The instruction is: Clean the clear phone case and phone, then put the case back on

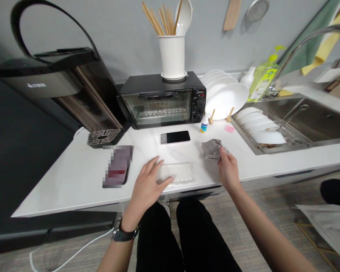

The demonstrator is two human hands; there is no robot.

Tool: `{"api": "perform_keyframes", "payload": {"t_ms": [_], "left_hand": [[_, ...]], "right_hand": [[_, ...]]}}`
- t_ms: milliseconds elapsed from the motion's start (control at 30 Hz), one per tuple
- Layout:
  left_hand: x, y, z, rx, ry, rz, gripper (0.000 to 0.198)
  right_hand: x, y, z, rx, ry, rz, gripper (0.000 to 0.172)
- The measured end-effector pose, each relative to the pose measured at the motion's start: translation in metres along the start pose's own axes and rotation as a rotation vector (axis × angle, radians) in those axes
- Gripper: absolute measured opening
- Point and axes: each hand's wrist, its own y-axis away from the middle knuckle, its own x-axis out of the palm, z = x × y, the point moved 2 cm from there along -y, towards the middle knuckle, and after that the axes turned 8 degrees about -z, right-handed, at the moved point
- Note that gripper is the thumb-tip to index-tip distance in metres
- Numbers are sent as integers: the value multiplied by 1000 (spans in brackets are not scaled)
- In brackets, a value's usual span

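Note:
My left hand (149,185) lies on the white counter (73,177) with its fingers spread, fingertips resting on the left end of a clear phone case (179,173). My right hand (228,168) pinches the edge of a crumpled grey cloth (211,148) lying on the counter to the right of the case. A black phone (175,137) lies face up just behind the case. A small white dropper bottle (204,123) stands in front of the toaster oven.
A black toaster oven (161,100) carries a white utensil holder (172,56). Left of it stands a dark water dispenser (59,83). White plates (225,94) lean in a rack; bowls (260,126) sit beside the sink (306,117). A blurred dark item (118,166) lies left of my hand.

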Motion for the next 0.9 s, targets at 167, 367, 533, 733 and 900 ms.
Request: {"api": "perform_keyframes", "payload": {"t_ms": [167, 367, 533, 733, 900], "left_hand": [[-10, 4, 7, -32, 185, 18, 34], [-1, -7, -15, -206, 632, -144, 20], [18, -13, -25, -211, 729, -96, 29], [26, -15, -13, -193, 634, -122, 29], [29, -15, -15, -103, 561, -56, 26]], "right_hand": [[-6, -6, -6, 136, -200, -9, 42], [-3, -2, -1, 185, -312, 31, 35], [-7, 4, -4, 152, -281, 52, 33], [-15, 16, -12, 145, -183, 102, 31], [-7, 10, -8, 132, -211, 125, 32]]}}
